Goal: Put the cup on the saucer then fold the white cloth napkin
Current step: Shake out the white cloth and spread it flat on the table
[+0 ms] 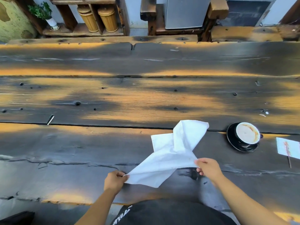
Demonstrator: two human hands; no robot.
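With the cup (247, 133) set on its saucer (232, 141), the white cloth napkin (170, 153) is pinched by left hand (114, 180) and right hand (208, 167) above the surface (81, 151) (uneven tension could skew the fold).

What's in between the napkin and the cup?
Nothing: in the head view, only bare dark table lies between the white napkin and the cup on its saucer.

Your cup (247, 133) sits on the saucer (233, 142) at two o'clock on the table (81, 151). The napkin (170, 153) lies left of it, with a card (288, 147) at three o'clock.
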